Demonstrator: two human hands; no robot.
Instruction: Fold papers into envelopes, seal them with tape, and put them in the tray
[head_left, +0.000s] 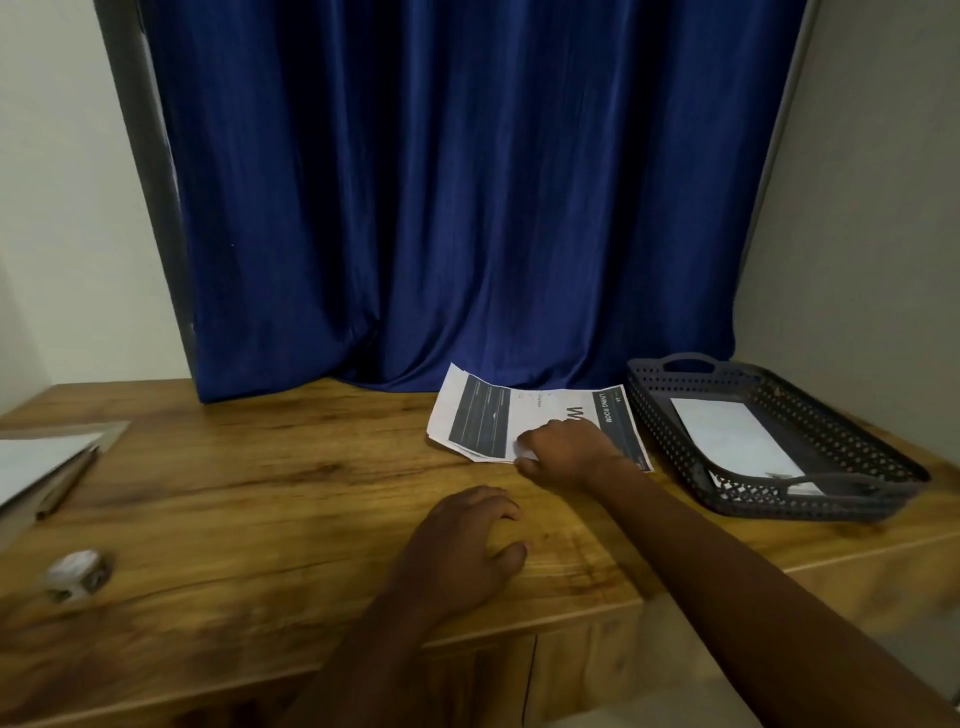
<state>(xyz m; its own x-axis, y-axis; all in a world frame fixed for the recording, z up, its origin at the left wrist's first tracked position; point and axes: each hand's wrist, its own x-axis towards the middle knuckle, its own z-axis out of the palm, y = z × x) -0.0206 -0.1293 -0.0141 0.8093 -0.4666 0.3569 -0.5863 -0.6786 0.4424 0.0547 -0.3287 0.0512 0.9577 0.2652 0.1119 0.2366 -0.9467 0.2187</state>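
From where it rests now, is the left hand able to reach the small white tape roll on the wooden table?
Probably yes. The left hand lies open on the wooden table, holding nothing, and only bare wood shows between it and the small white tape roll near the left edge.

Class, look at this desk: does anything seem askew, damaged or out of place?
Mostly tidy. The printed papers under the right hand lie skewed to the desk edge, with sheets fanned unevenly at the left end. The white envelope sits slanted in the tray. Nothing looks spilled or torn.
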